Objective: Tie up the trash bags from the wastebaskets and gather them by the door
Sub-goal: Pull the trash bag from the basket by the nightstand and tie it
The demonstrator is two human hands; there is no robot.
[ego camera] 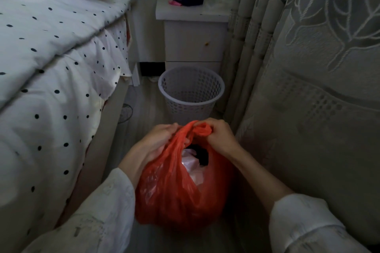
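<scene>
Both sleeves (98,217) are loose white fabric with faint grey print, cuffs pushed up past the wrists.

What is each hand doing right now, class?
Left hand: gripping one gathered handle of the red trash bag.
Right hand: gripping the bag's other handle.

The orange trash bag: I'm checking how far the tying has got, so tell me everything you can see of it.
The orange trash bag is thin, glossy, crinkled plastic, bulging full, in front of the wastebasket. Its mouth is still partly open: pale crumpled waste and something dark show through the gap. The left hand grips one gathered handle, and the right hand grips the other, twisted into a cord. No finished knot is visible.
</scene>
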